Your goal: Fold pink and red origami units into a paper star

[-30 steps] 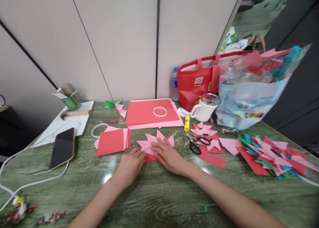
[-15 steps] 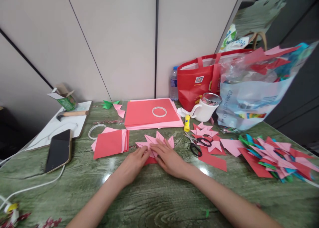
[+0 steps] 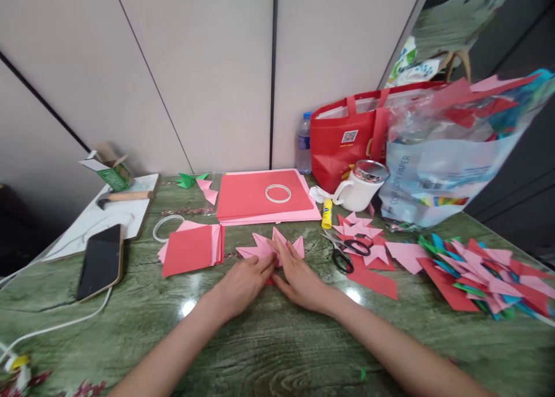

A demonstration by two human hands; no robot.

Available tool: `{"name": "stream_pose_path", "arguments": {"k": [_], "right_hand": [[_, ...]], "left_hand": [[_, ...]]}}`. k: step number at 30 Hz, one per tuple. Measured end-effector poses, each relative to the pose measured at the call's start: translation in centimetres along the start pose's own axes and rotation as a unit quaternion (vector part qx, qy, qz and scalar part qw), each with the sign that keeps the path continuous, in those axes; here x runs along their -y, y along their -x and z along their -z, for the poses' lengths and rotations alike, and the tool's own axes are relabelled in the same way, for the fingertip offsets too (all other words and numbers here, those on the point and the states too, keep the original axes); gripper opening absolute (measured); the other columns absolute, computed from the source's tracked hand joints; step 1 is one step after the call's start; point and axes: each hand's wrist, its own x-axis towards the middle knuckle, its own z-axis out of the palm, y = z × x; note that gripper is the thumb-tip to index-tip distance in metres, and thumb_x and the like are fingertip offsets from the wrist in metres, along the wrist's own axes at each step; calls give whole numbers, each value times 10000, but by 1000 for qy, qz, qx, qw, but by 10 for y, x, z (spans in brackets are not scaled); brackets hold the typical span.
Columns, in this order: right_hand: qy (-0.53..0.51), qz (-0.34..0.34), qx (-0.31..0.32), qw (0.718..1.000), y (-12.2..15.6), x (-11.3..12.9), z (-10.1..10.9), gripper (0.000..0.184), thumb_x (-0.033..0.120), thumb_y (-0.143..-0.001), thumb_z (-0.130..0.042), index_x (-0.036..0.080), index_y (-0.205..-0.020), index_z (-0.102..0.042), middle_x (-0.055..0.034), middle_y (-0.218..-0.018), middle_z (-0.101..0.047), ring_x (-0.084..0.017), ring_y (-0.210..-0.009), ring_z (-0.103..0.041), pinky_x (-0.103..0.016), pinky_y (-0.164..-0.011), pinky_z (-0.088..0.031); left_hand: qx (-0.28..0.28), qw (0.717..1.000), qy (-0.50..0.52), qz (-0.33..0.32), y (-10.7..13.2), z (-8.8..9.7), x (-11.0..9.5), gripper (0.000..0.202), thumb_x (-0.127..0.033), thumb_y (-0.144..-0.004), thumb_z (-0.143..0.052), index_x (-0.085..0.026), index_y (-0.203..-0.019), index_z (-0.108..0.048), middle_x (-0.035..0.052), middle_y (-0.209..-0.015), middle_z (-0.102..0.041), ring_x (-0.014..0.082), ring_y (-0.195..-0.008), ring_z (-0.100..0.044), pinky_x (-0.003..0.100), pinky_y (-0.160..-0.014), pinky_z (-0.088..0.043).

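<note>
A pink folded paper star (image 3: 259,244) with several points lies on the table in front of me, on top of a small red paper of which only an edge shows. My left hand (image 3: 248,277) is closed on the star's near edge, fingers pressed together. Stretched fingers of my right hand (image 3: 295,273) rest flat on the star, its thumb held apart. The two hands meet at the star's middle and hide its centre. Left of them is a stack of red and pink paper squares (image 3: 187,249). Black-handled scissors (image 3: 342,249) lie to the right.
Large red and pink sheets (image 3: 247,192) with a tape ring (image 3: 278,193) lie behind. A glue stick (image 3: 326,214), white mug (image 3: 362,186), red bag (image 3: 333,148) and paper-filled plastic bag (image 3: 437,177) stand right. Folded papers (image 3: 485,273) pile up; a phone (image 3: 101,261) and hammer (image 3: 125,197) are left.
My left fingertips have slid right along the paper star. My right fingers have straightened and point farther forward, and the two hands are closer together.
</note>
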Motion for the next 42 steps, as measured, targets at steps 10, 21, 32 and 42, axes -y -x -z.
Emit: {"name": "stream_pose_path", "arguments": {"k": [10, 21, 32, 42], "right_hand": [[7, 13, 12, 1000, 0, -7, -2, 581, 161, -835, -439, 89, -1382, -256, -195, -1392, -394, -228, -1348, -270, -487, -1115, -196], [-77, 22, -132, 988, 2, -19, 30, 373, 85, -849, -397, 198, -1168, -553, -103, -1210, -588, -186, -1155, -531, -401, -977, -437], [129, 31, -60, 989, 31, -14, 11, 379, 17, -823, -402, 82, -1171, -538, -177, -1190, -544, -237, -1164, -479, -398, -974, -440], [197, -18, -15, 980, 27, -7, 11, 394, 23, -806, -419, 111, -1176, -523, -175, -1410, -351, -248, -1222, -410, -411, -985, -402]], "left_hand": [[-20, 999, -45, -18, -4, -4, -3, 386, -27, -822, -406, -109, -1179, -528, 151, -1258, -548, 210, -1101, -547, 328, -923, -437], [5, 997, -73, -13, -3, -4, -1, 454, -50, -858, -359, -109, -1304, -418, 139, -1387, -437, 212, -1019, -580, 324, -857, -459], [38, 998, -42, 25, -3, -6, -1, 567, -15, -820, -316, -138, -1373, -326, 79, -1443, -370, 212, -1076, -521, 338, -916, -432], [47, 998, -26, 31, -5, 1, -4, 563, -24, -821, -308, -153, -1368, -342, 108, -1418, -403, 213, -1095, -522, 357, -926, -421]]}}
